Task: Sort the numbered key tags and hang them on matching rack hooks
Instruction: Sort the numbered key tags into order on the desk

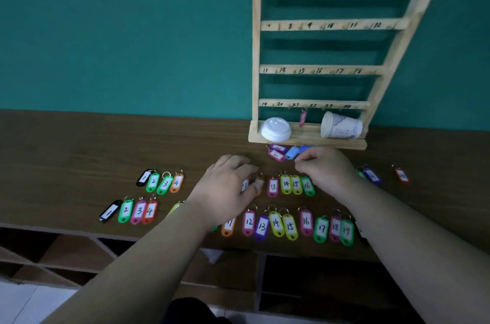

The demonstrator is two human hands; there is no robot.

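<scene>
Lying just past the knuckles of the right hand (324,168), at its 12 o'clock, a small heap of unsorted plastic key tags (285,152) sits between that hand and the base of the pale wooden rack (256,58). I count four in it: one purple, one pink and two blue, all skewed. The right hand is plainly nearer; its fingers curl downward, and I cannot tell whether they hold anything. The left hand (226,183) hovers over the far row of sorted tags (286,184), its thumb on a blurred orange tag (261,184); whether it pinches it I cannot tell. Sorted tags lie on the brown wooden table (79,151) with long axes running 12 to 6, rings toward 12. Ten show in the far row, and fourteen in the near row (275,223), with others probably hidden under the left arm. Three strays lie at 3 o'clock. One pink tag (302,118) hangs from the lowest of four numbered rails. One white plastic lid (275,129) and one tipped paper cup (340,126) rest on the rack's base.
</scene>
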